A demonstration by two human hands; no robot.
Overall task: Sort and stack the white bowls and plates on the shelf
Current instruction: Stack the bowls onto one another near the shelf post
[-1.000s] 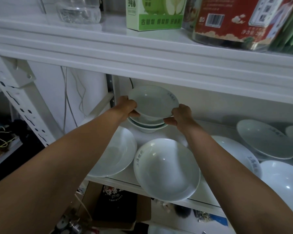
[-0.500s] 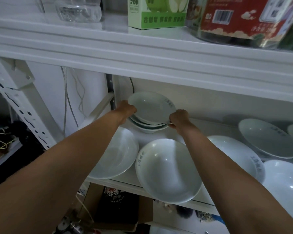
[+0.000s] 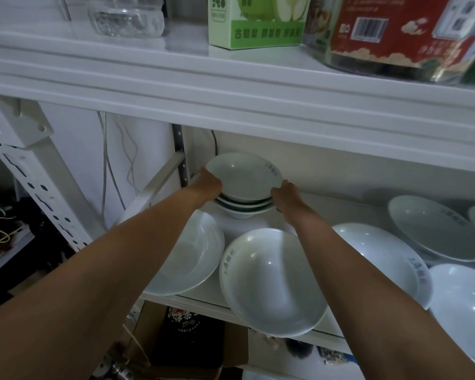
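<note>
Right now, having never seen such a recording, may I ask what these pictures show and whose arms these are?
There is no machine here: a person works with bare hands. Every picture comes from one camera worn on the head, looking forward and down, so the two arms are the person's own. The left hand and right hand hold the top bowl by opposite sides of its rim; it sits on a small stack of bowls at the back of the white shelf. Nearer lie a deep bowl and, to its left, a wide plate. The fingers are mostly hidden.
</note>
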